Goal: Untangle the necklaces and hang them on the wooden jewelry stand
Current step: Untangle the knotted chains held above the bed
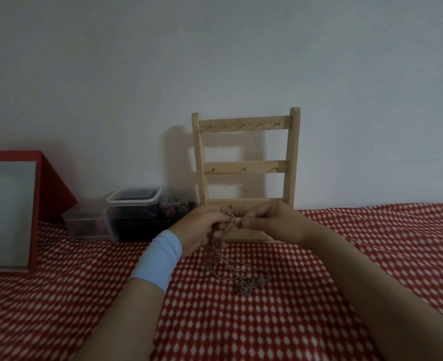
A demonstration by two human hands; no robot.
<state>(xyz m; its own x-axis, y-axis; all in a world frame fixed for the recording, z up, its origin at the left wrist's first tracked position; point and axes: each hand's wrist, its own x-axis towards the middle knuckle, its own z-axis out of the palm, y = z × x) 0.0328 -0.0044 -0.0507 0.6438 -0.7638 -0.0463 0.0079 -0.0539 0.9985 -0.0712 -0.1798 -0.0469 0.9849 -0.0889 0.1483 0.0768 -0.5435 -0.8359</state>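
My left hand [202, 226] and right hand [273, 221] pinch the tangled necklaces [223, 256] with curled fingers, hiding part of the lowest of the wooden stand's [245, 166] three rails. At least two clear boxes [134, 199] and one red-framed mirror [6, 212] sit to the left.

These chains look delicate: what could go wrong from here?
Pulling the left hand and right hand apart could tighten the knot: the silver tangled necklaces they pinch trail into a clump on the red-and-white patterned cloth. Both work close to the pale wooden jewelry stand; a jerk might knock it.
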